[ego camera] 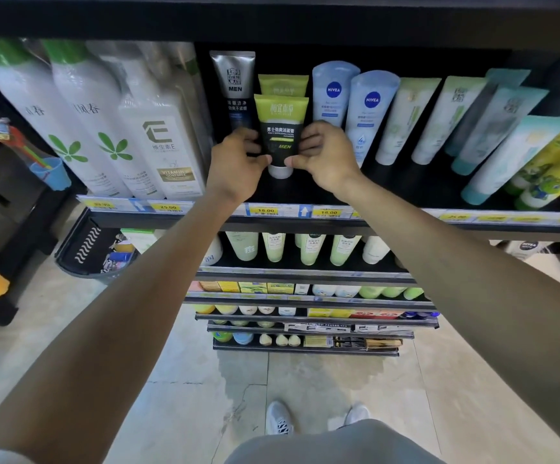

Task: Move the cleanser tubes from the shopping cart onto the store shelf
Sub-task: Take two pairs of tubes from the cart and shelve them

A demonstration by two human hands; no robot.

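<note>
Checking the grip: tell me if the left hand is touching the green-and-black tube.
Touching. The head view shows the left hand pinching the green-and-black tube at its lower left edge.

A green-and-black cleanser tube (281, 135) stands cap-down just above the middle of the frame, its flat crimped end up and its white cap (280, 171) at the bottom. Its upper part is lime green, the lower part black with white characters and the word MEN in green. A second tube of the same lime green (283, 85) stands right behind it, only its top showing. Both are on the black store shelf (308, 195), which spans the upper half of the frame.
</note>
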